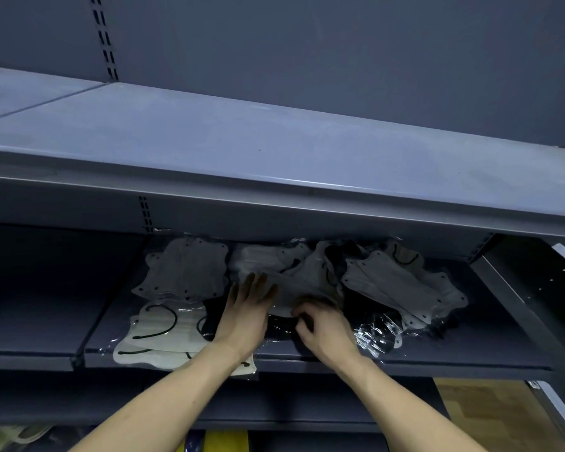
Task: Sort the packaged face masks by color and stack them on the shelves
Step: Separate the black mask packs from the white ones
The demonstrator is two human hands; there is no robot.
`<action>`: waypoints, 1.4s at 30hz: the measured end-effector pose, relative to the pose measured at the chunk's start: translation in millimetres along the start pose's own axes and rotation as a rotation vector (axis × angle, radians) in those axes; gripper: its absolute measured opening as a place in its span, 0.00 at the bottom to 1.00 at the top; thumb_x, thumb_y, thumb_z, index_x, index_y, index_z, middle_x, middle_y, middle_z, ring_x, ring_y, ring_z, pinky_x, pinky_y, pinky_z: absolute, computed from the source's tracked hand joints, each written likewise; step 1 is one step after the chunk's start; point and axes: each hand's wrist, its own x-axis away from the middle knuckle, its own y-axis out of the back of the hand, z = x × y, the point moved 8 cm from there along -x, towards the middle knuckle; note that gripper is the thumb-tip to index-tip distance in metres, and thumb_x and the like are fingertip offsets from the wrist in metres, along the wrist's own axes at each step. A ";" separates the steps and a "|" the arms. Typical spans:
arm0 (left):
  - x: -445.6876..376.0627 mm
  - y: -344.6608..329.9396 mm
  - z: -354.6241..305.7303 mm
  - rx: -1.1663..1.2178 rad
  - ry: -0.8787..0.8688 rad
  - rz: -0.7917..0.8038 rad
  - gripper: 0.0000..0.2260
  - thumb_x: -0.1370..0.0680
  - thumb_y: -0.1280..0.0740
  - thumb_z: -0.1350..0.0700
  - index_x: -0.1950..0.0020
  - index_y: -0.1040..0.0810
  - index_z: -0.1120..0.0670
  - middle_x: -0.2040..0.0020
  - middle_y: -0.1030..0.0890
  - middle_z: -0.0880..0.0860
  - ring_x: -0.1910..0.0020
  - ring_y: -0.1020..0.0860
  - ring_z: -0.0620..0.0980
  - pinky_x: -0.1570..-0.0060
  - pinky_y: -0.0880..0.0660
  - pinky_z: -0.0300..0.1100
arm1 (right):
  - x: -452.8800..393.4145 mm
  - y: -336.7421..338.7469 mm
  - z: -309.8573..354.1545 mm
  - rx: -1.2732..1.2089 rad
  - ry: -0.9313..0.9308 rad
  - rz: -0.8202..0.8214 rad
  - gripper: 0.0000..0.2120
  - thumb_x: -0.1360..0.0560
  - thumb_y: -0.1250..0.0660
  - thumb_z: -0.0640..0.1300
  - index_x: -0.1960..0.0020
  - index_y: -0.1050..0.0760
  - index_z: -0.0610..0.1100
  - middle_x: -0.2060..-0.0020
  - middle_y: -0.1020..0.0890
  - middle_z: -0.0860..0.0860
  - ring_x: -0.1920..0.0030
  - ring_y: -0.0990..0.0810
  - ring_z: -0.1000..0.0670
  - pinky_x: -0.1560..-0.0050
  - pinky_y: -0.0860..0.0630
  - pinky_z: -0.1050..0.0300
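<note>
Packaged face masks lie spread on the middle shelf (470,360). A neat grey stack (183,272) sits at the back left, and a cream stack with black ear loops (157,334) lies in front of it at the shelf edge. A loose grey heap (402,282) spreads to the right, over dark packs in shiny plastic (372,331). My left hand (248,308) lies flat, fingers spread, on the edge of a grey pack (294,288) in the middle. My right hand (320,324) curls its fingers around the front edge of that same pack.
The upper shelf (274,151) juts out above the masks and hides the back of the pile. A lower shelf edge (291,419) runs under my forearms. Below it I see pale masks (13,435) at the left, something yellow (225,442), and a wooden floor (490,415) at the right.
</note>
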 end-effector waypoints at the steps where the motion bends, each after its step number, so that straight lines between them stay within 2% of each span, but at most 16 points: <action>1: -0.8 -0.8 -0.5 0.006 -0.002 0.009 0.29 0.34 0.23 0.61 0.34 0.21 0.51 0.31 0.24 0.56 0.31 0.27 0.62 0.36 0.28 0.58 | -0.4 1.0 -1.8 -0.015 -0.034 -0.002 0.12 0.28 0.37 0.51 0.48 0.20 0.55 0.49 0.16 0.58 0.47 0.19 0.51 0.48 0.24 0.57; 4: -3.4 -5.0 -1.8 0.077 0.003 0.021 0.24 0.28 0.28 0.63 0.33 0.22 0.50 0.31 0.25 0.56 0.30 0.29 0.61 0.34 0.29 0.58 | -3.2 7.3 -7.1 -0.039 -0.153 -0.041 0.08 0.27 0.34 0.49 0.49 0.20 0.54 0.53 0.16 0.56 0.50 0.18 0.50 0.54 0.26 0.57; 8: -5.5 -3.7 -1.4 0.071 0.037 0.002 0.28 0.28 0.28 0.62 0.29 0.26 0.49 0.27 0.29 0.57 0.28 0.31 0.62 0.32 0.31 0.58 | -4.6 21.5 -8.4 0.006 -0.223 -0.112 0.05 0.27 0.29 0.48 0.52 0.22 0.52 0.56 0.16 0.52 0.53 0.19 0.46 0.57 0.29 0.56; 12: -9.3 10.8 -5.0 0.020 0.012 -0.068 0.27 0.36 0.20 0.59 0.38 0.19 0.48 0.35 0.22 0.59 0.37 0.22 0.63 0.42 0.23 0.59 | -5.4 29.2 1.2 0.045 -0.086 -0.197 0.06 0.30 0.29 0.40 0.57 0.24 0.50 0.60 0.18 0.52 0.55 0.21 0.44 0.59 0.31 0.55; 16: -15.1 22.5 -2.1 0.005 -0.001 -0.165 0.16 0.36 0.20 0.60 0.51 0.14 0.48 0.42 0.18 0.55 0.41 0.20 0.62 0.41 0.24 0.60 | -1.2 34.3 19.1 0.092 0.112 -0.312 0.12 0.34 0.27 0.36 0.57 0.26 0.49 0.65 0.20 0.50 0.60 0.23 0.44 0.53 0.24 0.53; 18: -16.9 24.8 0.2 0.012 0.006 -0.173 0.15 0.36 0.22 0.63 0.53 0.15 0.50 0.47 0.17 0.53 0.44 0.20 0.60 0.38 0.27 0.59 | -1.2 37.6 17.6 0.117 0.128 -0.380 0.14 0.36 0.28 0.34 0.54 0.24 0.48 0.60 0.19 0.50 0.56 0.21 0.44 0.44 0.23 0.48; 20: -17.5 30.5 3.0 0.013 0.034 -0.199 0.17 0.39 0.23 0.66 0.52 0.16 0.53 0.54 0.17 0.53 0.51 0.19 0.59 0.39 0.25 0.60 | -1.3 38.6 14.3 0.161 0.119 -0.413 0.19 0.36 0.30 0.36 0.47 0.24 0.48 0.47 0.19 0.47 0.42 0.22 0.41 0.33 0.31 0.41; 22: -17.9 40.1 5.1 -0.034 0.072 -0.262 0.19 0.41 0.22 0.67 0.52 0.16 0.55 0.60 0.18 0.54 0.57 0.19 0.59 0.43 0.23 0.61 | 2.2 37.9 18.3 0.243 0.170 -0.427 0.26 0.34 0.32 0.40 0.36 0.27 0.47 0.32 0.27 0.43 0.29 0.32 0.38 0.26 0.43 0.34; 25: -18.0 47.7 6.7 -0.042 0.105 -0.287 0.13 0.35 0.25 0.62 0.51 0.19 0.56 0.62 0.18 0.55 0.61 0.21 0.59 0.50 0.23 0.55 | 9.1 35.3 28.7 0.321 0.242 -0.432 0.36 0.32 0.30 0.47 0.26 0.36 0.47 0.24 0.39 0.39 0.23 0.43 0.35 0.25 0.54 0.33; 27: -16.3 51.9 8.1 0.007 0.113 -0.283 0.07 0.27 0.36 0.55 0.53 0.21 0.55 0.63 0.19 0.53 0.62 0.22 0.58 0.54 0.26 0.51 | 8.2 27.9 29.9 0.368 0.248 -0.388 0.42 0.33 0.25 0.51 0.23 0.38 0.48 0.22 0.44 0.39 0.22 0.46 0.34 0.25 0.55 0.33; 30: -14.6 52.2 11.7 0.085 0.111 -0.238 0.16 0.21 0.48 0.47 0.54 0.24 0.53 0.66 0.20 0.53 0.64 0.22 0.57 0.55 0.29 0.48 | 1.6 12.8 25.5 0.401 0.214 -0.268 0.47 0.38 0.21 0.50 0.23 0.38 0.49 0.21 0.46 0.41 0.22 0.47 0.34 0.26 0.51 0.31; 33: -11.4 52.6 16.0 0.049 0.117 -0.241 0.18 0.21 0.47 0.45 0.58 0.22 0.52 0.66 0.19 0.53 0.65 0.21 0.57 0.58 0.31 0.46 | -0.9 2.9 30.1 0.361 0.237 -0.187 0.47 0.41 0.23 0.42 0.24 0.36 0.50 0.23 0.36 0.45 0.22 0.42 0.38 0.25 0.48 0.33; 35: -10.1 49.1 26.5 -0.037 0.183 -0.199 0.17 0.22 0.44 0.46 0.59 0.21 0.52 0.64 0.18 0.54 0.64 0.21 0.57 0.57 0.30 0.47 | -0.9 -6.6 37.1 0.316 0.277 -0.110 0.43 0.39 0.26 0.42 0.25 0.33 0.50 0.27 0.31 0.47 0.25 0.36 0.40 0.24 0.44 0.38; 37: -6.0 44.4 39.8 -0.120 0.270 -0.168 0.14 0.24 0.41 0.48 0.57 0.19 0.54 0.60 0.18 0.56 0.61 0.21 0.58 0.55 0.30 0.50 | 0.0 -22.1 44.8 0.261 0.309 0.006 0.35 0.33 0.31 0.48 0.26 0.33 0.51 0.28 0.29 0.48 0.27 0.32 0.41 0.24 0.42 0.42; 39: -0.5 39.9 41.9 -0.124 0.267 -0.183 0.12 0.25 0.38 0.51 0.50 0.18 0.54 0.55 0.18 0.58 0.56 0.22 0.61 0.50 0.26 0.55 | -0.2 -40.6 47.8 0.184 0.292 0.132 0.31 0.26 0.44 0.57 0.24 0.34 0.52 0.25 0.32 0.49 0.23 0.38 0.43 0.23 0.51 0.46; 42: 8.2 18.8 24.6 -0.019 0.135 -0.072 0.24 0.22 0.50 0.46 0.34 0.22 0.51 0.37 0.21 0.57 0.39 0.25 0.62 0.36 0.29 0.60 | -4.2 -53.9 42.5 0.132 0.252 0.179 0.37 0.26 0.48 0.71 0.22 0.37 0.53 0.22 0.39 0.52 0.20 0.48 0.47 0.22 0.60 0.49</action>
